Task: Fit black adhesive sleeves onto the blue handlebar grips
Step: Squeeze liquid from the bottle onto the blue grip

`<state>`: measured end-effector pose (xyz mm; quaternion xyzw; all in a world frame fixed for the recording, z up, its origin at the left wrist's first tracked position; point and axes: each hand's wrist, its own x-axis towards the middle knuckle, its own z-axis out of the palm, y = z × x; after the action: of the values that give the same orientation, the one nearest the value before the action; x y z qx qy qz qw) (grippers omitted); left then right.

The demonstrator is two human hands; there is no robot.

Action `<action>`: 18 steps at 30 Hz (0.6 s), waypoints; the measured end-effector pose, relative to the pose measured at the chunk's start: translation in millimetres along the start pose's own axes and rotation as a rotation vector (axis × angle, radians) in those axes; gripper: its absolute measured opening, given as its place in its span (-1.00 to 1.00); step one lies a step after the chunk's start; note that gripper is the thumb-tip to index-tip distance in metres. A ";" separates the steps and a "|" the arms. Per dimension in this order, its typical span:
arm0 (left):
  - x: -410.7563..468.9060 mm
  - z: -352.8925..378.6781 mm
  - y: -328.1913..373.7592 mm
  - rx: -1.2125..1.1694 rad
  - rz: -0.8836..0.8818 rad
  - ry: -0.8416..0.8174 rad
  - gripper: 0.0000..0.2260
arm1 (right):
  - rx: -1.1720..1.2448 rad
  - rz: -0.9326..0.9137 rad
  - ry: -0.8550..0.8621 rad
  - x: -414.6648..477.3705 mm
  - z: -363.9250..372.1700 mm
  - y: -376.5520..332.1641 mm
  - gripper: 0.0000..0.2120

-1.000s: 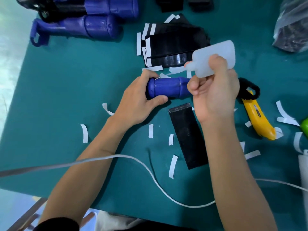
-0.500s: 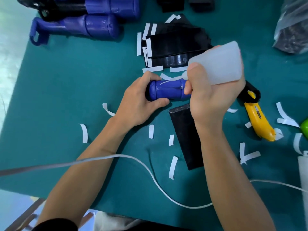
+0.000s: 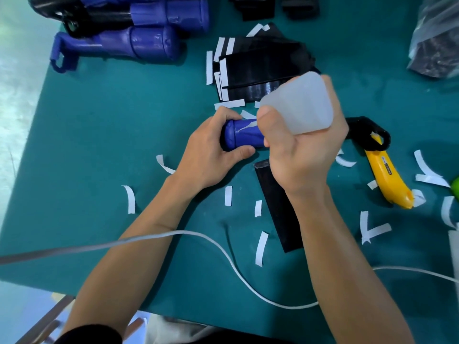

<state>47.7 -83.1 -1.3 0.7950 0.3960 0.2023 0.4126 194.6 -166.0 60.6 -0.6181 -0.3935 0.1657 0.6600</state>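
My left hand [image 3: 211, 150] grips the left end of a blue handlebar grip [image 3: 242, 134] that lies sideways on the green mat. A thin pale streak shows on its top. My right hand [image 3: 300, 155] squeezes a translucent white squeeze bottle [image 3: 298, 105], tipped with its nozzle down over the blue grip; the hand hides the grip's right part. A flat black adhesive sleeve [image 3: 279, 212] lies on the mat just below my right wrist. A stack of black sleeves [image 3: 263, 68] with white backing strips sits behind the hands.
Other blue grips [image 3: 139, 43] lie at the far left. A yellow utility knife [image 3: 387, 175] and a black part [image 3: 367, 130] lie to the right. White backing strips [image 3: 259, 248] litter the mat [image 3: 99, 135]. A white cable [image 3: 223, 249] crosses the front. A plastic bag [image 3: 437, 40] sits far right.
My right hand has turned the squeeze bottle from nozzle sideways to tipped down over the blue grip and moved left along it. My left hand keeps its hold.
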 end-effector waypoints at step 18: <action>-0.5 -0.3 2.1 0.003 -0.022 0.004 -0.56 | 0.003 -0.018 -0.043 -1.0 3.9 0.4 -0.82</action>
<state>48.2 -84.0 0.5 0.7907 0.4061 0.1986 0.4129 191.3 -163.9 59.7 -0.6099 -0.4130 0.1733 0.6538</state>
